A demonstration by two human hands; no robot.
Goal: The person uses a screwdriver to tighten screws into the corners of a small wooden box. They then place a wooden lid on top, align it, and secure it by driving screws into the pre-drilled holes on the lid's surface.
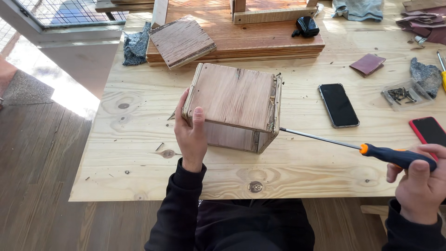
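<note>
Left hand [191,135] clamped on wooden box [234,104], thumb on top, on pale plywood table [139,153] above dark plank floor [42,186]. Right hand [420,186] fisted round screwdriver [357,146], tip touching box's right edge, black phone [338,105] beyond the shaft.

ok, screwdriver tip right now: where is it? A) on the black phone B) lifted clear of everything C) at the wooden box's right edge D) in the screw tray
C: the screwdriver shaft in the right hand ends at the wooden box's right edge, while the left hand steadies the box.

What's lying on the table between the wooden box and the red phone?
In the head view, a black smartphone lies face up between the plywood box and the red-cased phone.
</note>
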